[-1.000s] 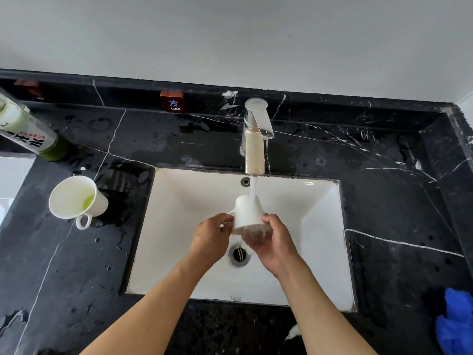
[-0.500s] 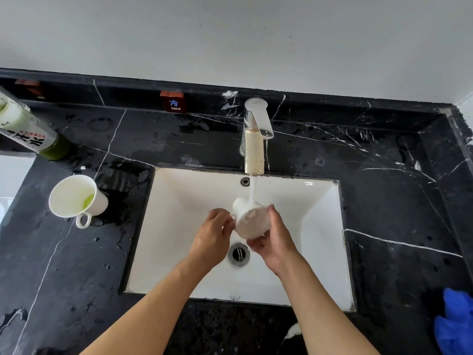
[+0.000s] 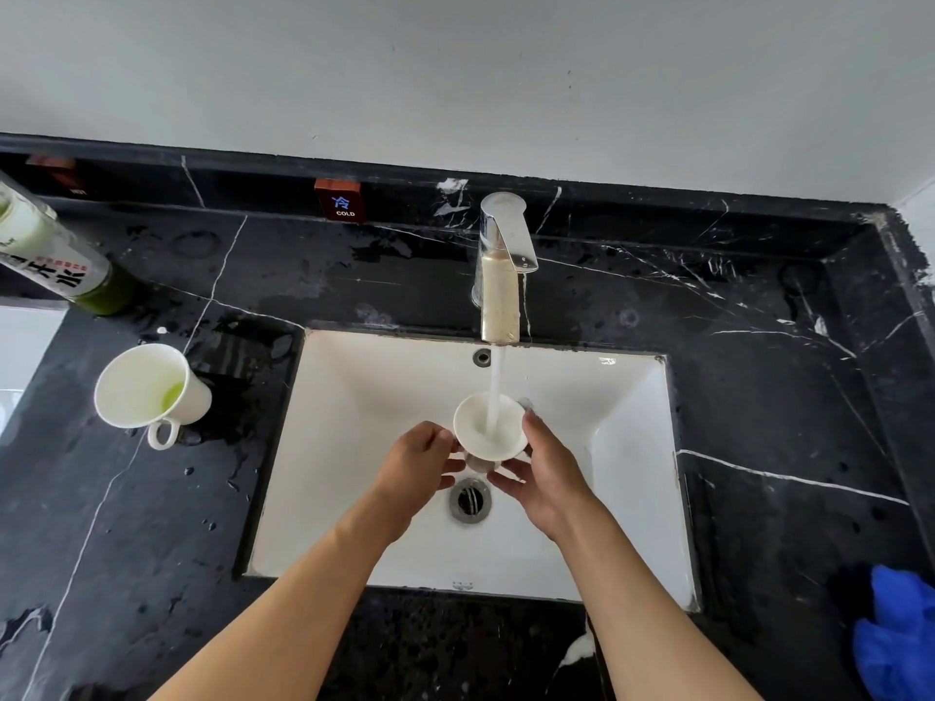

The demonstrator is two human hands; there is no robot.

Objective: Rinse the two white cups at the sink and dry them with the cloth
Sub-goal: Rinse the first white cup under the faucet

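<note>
Hands first: left hand (image 3: 420,460) and right hand (image 3: 544,473) both grasp a white cup (image 3: 490,426), mouth up under the running tap (image 3: 501,265), above the sink (image 3: 364,397) drain. Blue cloth (image 3: 898,634) lies near right. Second white cup (image 3: 146,387), with green residue, stands on the counter (image 3: 759,397) left. Bottle (image 3: 45,255) label partly legible, Chinese characters. Rear tag (image 3: 344,200) reads "冷 COLD".

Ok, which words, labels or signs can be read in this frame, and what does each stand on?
"冷" over "COLD": small red-brown plaque on the black marble backsplash, left of the chrome faucet.
"开水", large black characters: label of the green bottle at the left edge; its small red print is too small to read.
Second red-brown plaque, far left: text too blurred to read.
</note>
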